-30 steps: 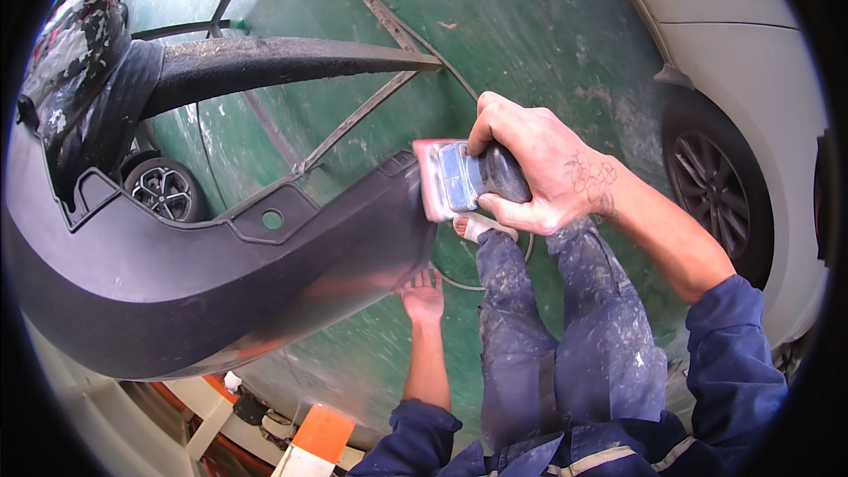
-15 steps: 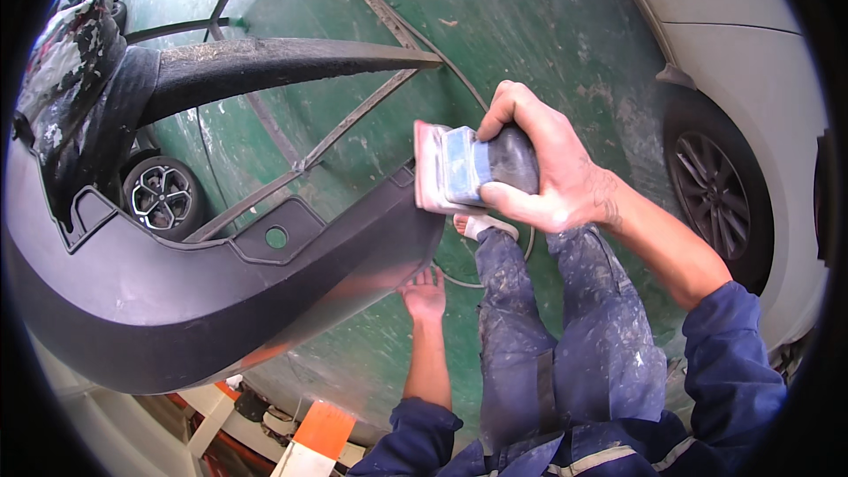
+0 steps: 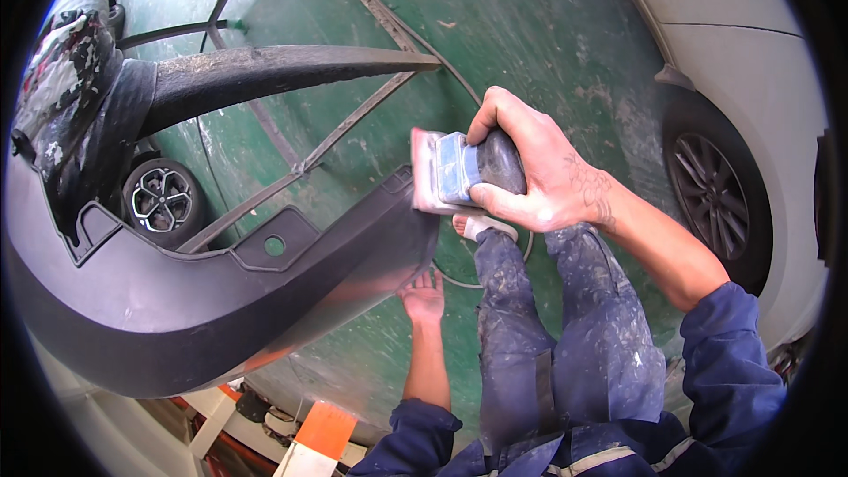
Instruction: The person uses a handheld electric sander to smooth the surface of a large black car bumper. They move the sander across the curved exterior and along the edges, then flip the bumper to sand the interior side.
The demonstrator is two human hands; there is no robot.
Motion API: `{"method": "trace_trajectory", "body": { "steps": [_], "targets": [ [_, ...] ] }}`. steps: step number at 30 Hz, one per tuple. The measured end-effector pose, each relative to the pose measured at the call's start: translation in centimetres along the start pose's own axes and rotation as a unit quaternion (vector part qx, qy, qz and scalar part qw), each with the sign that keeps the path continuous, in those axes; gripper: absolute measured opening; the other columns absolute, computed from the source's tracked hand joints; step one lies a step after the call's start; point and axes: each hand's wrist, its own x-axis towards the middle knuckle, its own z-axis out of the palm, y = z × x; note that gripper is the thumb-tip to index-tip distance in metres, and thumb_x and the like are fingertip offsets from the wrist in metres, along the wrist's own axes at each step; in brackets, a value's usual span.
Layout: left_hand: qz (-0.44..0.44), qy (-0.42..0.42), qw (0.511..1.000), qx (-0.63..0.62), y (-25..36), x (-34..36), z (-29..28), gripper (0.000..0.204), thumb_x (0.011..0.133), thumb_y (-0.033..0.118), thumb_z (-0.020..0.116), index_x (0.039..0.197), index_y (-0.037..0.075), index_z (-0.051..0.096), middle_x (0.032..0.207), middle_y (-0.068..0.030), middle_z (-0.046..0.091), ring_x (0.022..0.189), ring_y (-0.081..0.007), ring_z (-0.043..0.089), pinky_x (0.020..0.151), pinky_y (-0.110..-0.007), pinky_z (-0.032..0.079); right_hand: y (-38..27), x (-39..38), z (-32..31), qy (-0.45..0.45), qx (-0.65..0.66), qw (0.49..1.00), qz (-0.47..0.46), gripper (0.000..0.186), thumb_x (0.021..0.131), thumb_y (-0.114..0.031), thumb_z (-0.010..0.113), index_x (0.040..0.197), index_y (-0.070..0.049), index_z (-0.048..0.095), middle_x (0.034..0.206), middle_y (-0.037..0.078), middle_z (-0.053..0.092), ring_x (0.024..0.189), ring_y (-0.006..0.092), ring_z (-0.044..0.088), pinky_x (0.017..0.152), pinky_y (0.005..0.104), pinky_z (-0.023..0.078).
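My right hand (image 3: 541,172) is wrapped round the rounded dark grip of a palm sander (image 3: 455,168) with a blue-and-white body. The sander's reddish-edged pad stands on edge, against the right end of a dark grey car bumper (image 3: 291,300). Below that end, my left hand (image 3: 423,297) is palm up with its fingers stretched out. Its fingertips reach the bumper's lower edge, where part of them is hidden; I cannot tell how firmly they press.
A metal stand (image 3: 344,128) with a padded black arm (image 3: 283,71) is beside the bumper. A loose wheel (image 3: 163,199) is at left. A light-coloured car (image 3: 742,0) with its wheel (image 3: 711,185) stands at right. A hose (image 3: 455,79) crosses the green floor.
My right hand and the sander have shifted slightly left along the bumper's end. My left hand has stayed nearly in place below it.
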Motion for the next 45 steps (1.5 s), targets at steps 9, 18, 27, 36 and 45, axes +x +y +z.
{"method": "trace_trajectory", "body": {
  "steps": [9,18,27,36,45],
  "targets": [
    [-0.002,-0.004,1.000,0.012,0.1,-0.1,-0.2,0.071,0.106,0.072,0.020,0.144,0.021,0.053,0.149,-0.0002,0.060,0.141,-0.0177,0.051,0.112,-0.050,0.042,0.4,0.0,0.0,-0.007,-0.019,1.000,0.018,0.046,0.079,-0.020,0.077,0.111,0.001,0.052,0.101,0.020,0.056,0.091,0.0379,0.064,0.082,0.0472,0.053],
    [0.000,-0.005,1.000,-0.005,-0.1,0.2,-0.2,0.074,0.106,0.072,0.018,0.146,0.020,0.052,0.150,-0.0010,0.059,0.142,-0.0181,0.051,0.114,-0.050,0.041,-0.3,-0.3,0.0,0.013,0.045,0.995,0.085,0.045,0.081,-0.021,0.078,0.113,0.000,0.052,0.100,0.017,0.057,0.093,0.0296,0.065,0.082,0.0449,0.053],
    [0.004,-0.003,1.000,0.003,-0.1,-0.3,0.1,0.075,0.105,0.074,0.018,0.143,0.020,0.054,0.149,-0.0015,0.060,0.141,-0.0182,0.052,0.112,-0.050,0.042,-0.1,-0.3,0.1,0.030,0.003,0.992,0.121,0.045,0.083,-0.023,0.075,0.113,0.001,0.052,0.098,0.020,0.059,0.089,0.0318,0.066,0.080,0.0454,0.053],
    [0.011,-0.017,1.000,0.003,-0.3,0.2,-0.7,0.074,0.105,0.074,0.020,0.143,0.019,0.053,0.148,-0.0022,0.060,0.139,-0.0185,0.053,0.111,-0.050,0.044,-1.2,-0.2,0.2,0.032,-0.002,0.989,0.146,0.045,0.083,-0.022,0.074,0.114,0.001,0.051,0.098,0.022,0.060,0.090,0.0362,0.068,0.082,0.0487,0.053],
    [0.005,0.003,1.000,0.009,-0.1,-0.4,0.6,0.074,0.105,0.074,0.020,0.145,0.020,0.050,0.149,-0.0021,0.059,0.140,-0.0186,0.052,0.110,-0.050,0.044,-2.2,0.2,-0.2,0.024,-0.027,0.988,0.152,0.045,0.082,-0.021,0.074,0.112,0.003,0.050,0.104,0.026,0.059,0.093,0.0426,0.068,0.083,0.0514,0.053]
  ]
}}
